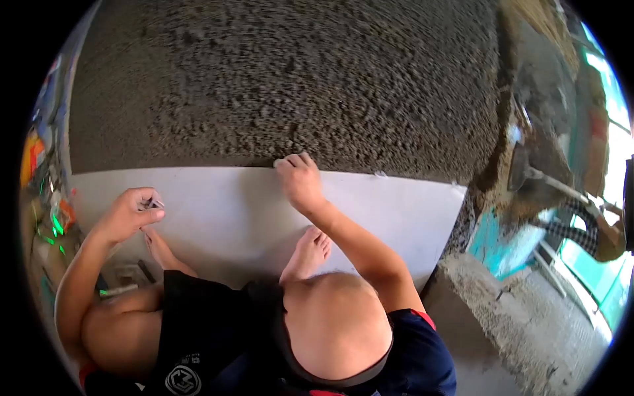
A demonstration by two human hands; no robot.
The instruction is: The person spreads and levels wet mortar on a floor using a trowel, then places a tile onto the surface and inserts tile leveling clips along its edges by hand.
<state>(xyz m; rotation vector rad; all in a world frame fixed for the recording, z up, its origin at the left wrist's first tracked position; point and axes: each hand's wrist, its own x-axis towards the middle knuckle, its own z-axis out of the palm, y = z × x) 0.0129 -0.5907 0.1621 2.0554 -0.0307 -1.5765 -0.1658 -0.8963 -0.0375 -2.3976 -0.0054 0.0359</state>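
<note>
A large pale tile (383,211) lies under my bare feet, its far edge against a bed of rough grey mortar (297,86). My right hand (300,181) is at that far edge, fingers curled down where tile and mortar meet; whatever is in its fingertips is hidden. Over the tile's left part, my left hand (137,212) is closed around several small whitish pieces (150,203), too small to name surely. Along the tile's far edge to the right sit a small clear clip-like piece (381,174) and another like it (454,184).
To the right, a person in a checked sleeve (581,224) holds a long-handled shovel (555,181) near a mortar heap. A rough concrete ledge (508,317) is at lower right. Assorted bags and clutter (49,204) line the left side.
</note>
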